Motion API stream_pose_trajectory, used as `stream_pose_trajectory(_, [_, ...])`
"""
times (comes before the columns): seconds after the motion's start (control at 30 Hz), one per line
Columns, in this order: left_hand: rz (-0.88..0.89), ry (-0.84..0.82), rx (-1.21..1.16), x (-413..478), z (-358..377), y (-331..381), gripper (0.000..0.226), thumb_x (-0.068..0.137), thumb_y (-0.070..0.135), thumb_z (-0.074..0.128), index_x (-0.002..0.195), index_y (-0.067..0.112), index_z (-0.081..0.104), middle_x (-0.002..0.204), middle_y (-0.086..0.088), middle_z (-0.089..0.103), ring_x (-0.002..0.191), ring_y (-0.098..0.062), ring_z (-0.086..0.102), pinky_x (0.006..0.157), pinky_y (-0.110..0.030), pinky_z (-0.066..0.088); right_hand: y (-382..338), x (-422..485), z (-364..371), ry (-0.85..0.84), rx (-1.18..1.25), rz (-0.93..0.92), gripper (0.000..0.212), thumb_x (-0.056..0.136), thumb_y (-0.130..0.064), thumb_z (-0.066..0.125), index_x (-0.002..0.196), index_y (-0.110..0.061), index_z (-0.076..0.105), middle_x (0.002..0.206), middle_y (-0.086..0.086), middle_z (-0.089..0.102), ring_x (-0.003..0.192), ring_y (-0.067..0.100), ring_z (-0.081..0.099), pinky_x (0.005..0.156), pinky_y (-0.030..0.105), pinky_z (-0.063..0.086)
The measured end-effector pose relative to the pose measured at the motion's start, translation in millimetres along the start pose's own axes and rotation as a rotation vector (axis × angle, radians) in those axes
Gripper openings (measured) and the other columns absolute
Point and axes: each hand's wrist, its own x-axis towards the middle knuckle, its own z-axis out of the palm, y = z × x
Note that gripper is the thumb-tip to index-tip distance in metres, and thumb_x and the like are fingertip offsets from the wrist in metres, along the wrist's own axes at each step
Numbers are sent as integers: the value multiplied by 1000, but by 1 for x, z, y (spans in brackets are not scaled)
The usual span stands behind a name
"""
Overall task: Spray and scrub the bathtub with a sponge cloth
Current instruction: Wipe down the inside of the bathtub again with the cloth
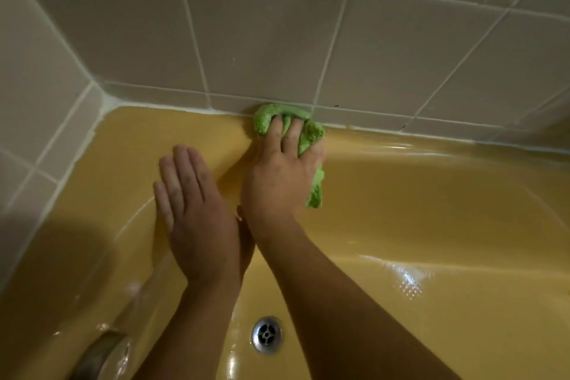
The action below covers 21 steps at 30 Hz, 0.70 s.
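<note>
The crumpled green sponge cloth sits under the right hand, pressed against the glossy yellow bathtub's far rim.

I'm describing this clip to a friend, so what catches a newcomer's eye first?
The bright green sponge cloth, gripped by the right hand, presses against the seam between yellow bathtub and grey tiled wall. Beside it the left hand lies flat, fingers straight, on the tub's inner slope; a shiny drain sits below.
</note>
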Motion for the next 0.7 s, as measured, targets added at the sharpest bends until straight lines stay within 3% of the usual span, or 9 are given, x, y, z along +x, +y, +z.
stream_pose_trajectory(0.07, [-59,-42,4,-11,-6,-10,102,85,22,72,164,0,12,173,-17,10,161,-33,6,131,-49,3,8,2,-5,-88,-27,-35,59,105,-14,39,162,-20,24,171,8,17,151,53,8,124,61,3])
stream_pose_trajectory(0.13, [-80,-59,1,-20,-18,-24,113,76,24,80,164,2,13,174,-15,12,161,-31,7,131,-45,0,44,12,-14,-74,-79,-78,59,102,-14,40,160,-22,30,169,6,24,150,50,18,124,60,14])
stream_pose_trajectory(0.2, [-75,-63,30,-27,-33,-44,107,77,22,76,164,2,18,173,-14,17,160,-30,13,131,-47,5,87,24,-24,-28,-113,-16,58,100,-19,32,158,-22,36,168,6,28,150,45,25,121,58,21])
stream_pose_trajectory(0.3, [40,-105,47,-28,-50,-82,91,80,24,59,162,3,26,171,-14,25,157,-31,24,128,-50,17,121,33,-48,86,15,232,52,108,-23,27,157,-11,37,167,17,27,151,48,22,125,53,10])
stream_pose_trajectory(0.37, [165,-190,54,-24,-58,-108,90,80,26,52,163,5,26,171,-12,23,157,-30,24,128,-47,19,103,30,-48,141,45,275,55,105,-19,22,157,-4,35,166,24,25,150,51,21,126,54,6])
stream_pose_trajectory(0.5, [312,-278,-27,-15,-73,-153,85,82,39,41,162,11,31,170,-4,26,156,-23,23,124,-34,15,16,2,-11,-53,-61,-72,77,86,-15,7,161,-8,21,167,21,23,154,42,19,125,57,3])
stream_pose_trajectory(0.6, [383,-294,-6,-23,-80,-174,85,89,48,44,164,14,25,172,-3,23,158,-24,20,124,-49,24,-39,-4,10,-150,-50,-326,52,108,-25,25,159,-18,31,165,8,34,149,48,25,126,56,5])
stream_pose_trajectory(0.7, [385,-270,-35,-29,-84,-178,82,91,48,45,163,14,26,172,1,22,159,-18,17,125,-50,24,-26,8,7,-144,-109,-476,49,109,-43,30,153,-27,44,159,0,46,143,46,39,124,55,19])
